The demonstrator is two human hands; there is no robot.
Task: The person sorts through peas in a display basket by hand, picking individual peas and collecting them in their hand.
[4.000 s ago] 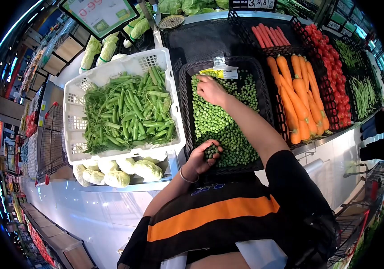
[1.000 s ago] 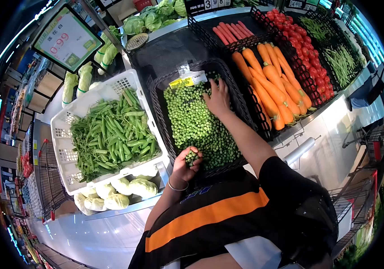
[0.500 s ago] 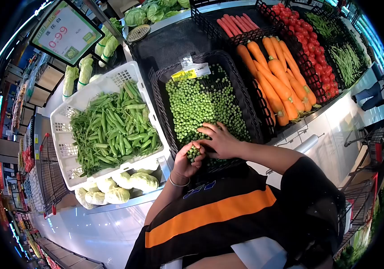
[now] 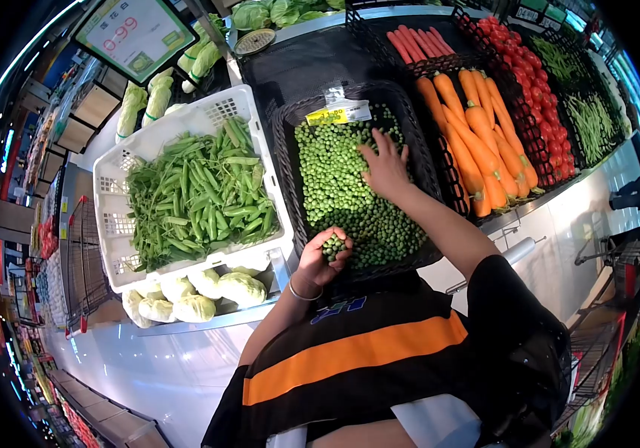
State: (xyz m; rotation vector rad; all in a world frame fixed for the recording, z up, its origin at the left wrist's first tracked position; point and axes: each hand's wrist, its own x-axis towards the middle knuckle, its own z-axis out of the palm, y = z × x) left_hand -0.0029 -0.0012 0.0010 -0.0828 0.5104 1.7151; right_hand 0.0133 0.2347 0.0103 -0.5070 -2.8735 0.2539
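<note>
Loose green peas [image 4: 335, 168] fill a dark woven basket [image 4: 288, 160] in front of me. At the basket's near left corner my left hand [image 4: 322, 257] is cupped, its fingers curled around a small handful of peas. Farther in, my right hand [image 4: 387, 166] lies over the peas toward the right side, fingers spread and reaching away from me. Its fingertips touch the peas, and I see nothing gripped in it. A yellow and white price tag [image 4: 338, 113] stands at the back of the basket.
Left of the basket is a white plastic crate [image 4: 114, 224] of pea pods [image 4: 200, 187], with pale cabbages [image 4: 195, 308] below it. Carrots [image 4: 477, 142] lie to the right, then red tomatoes [image 4: 533, 97] and green beans [image 4: 592, 127]. A price sign [image 4: 134, 39] rises at upper left.
My right hand has moved away from my left hand, up and right over the peas, and its fingers have spread. The left hand still holds peas. The view has shifted slightly.
</note>
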